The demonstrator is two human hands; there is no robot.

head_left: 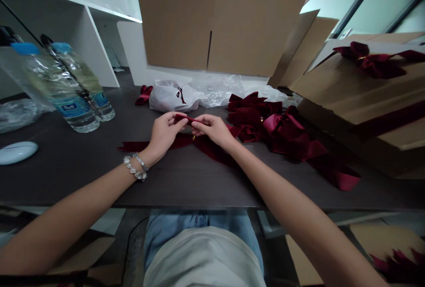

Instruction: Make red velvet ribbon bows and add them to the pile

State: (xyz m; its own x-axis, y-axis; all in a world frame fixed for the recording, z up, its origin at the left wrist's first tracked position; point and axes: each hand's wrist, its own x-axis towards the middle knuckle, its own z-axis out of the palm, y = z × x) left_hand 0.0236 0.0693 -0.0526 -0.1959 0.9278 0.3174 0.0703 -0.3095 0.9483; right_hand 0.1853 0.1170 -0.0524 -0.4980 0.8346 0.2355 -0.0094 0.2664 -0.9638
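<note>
2 bottles (pixel 75 101), 1 mouse (pixel 18 152), ribbon heap (pixel 282 130) on surface (pixel 186 185); left hand (pixel 163 134) and right hand (pixel 215 130) pinch 1 red ribbon (pixel 181 117).

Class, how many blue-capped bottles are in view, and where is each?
2: the nearer bottle and, just right of it, the farther bottle, both left on the dark table.

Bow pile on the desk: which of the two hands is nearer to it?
Right. The right hand is just left of the bow pile; the left hand is farther left, pinching a ribbon.
</note>
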